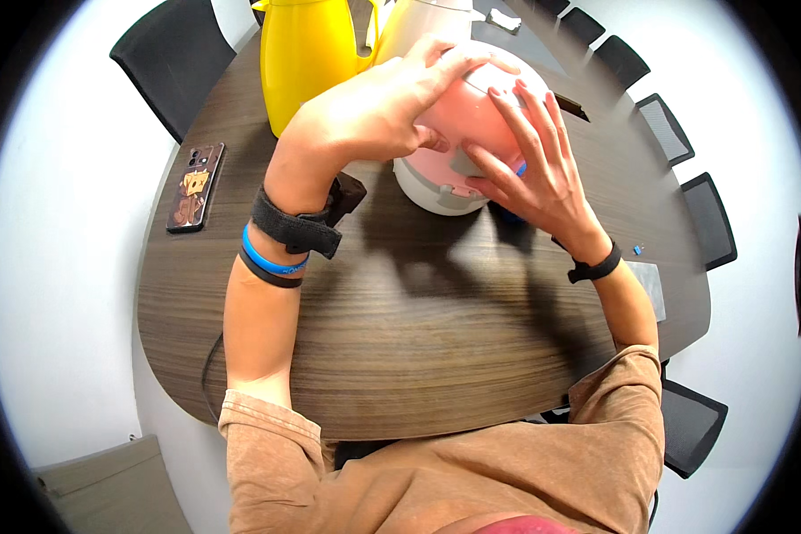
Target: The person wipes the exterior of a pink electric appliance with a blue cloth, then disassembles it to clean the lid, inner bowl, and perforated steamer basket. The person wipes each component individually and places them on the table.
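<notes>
A round pink-and-white appliance, apparently a small rice cooker point(434, 193), stands upright on the wood-grain table ahead of me. Its domed pink lid point(450, 110) has a grey latch at the front and looks closed. My left hand point(387, 110) bends over the lid from the left, fingers across its top and thumb on the front. From the right, my right hand point(541, 153) lies on the lid with fingers spread. Both hands clasp the dome between them. Partly hidden behind my right hand is a blue object point(522, 169).
A yellow pitcher point(310, 63) and a white pitcher point(430, 23) stand behind the appliance. At the table's left edge lies a phone point(195, 190) in a patterned case. A grey flat panel point(649, 287) and small blue bit point(637, 250) are right. Black chairs point(173, 60) surround the table.
</notes>
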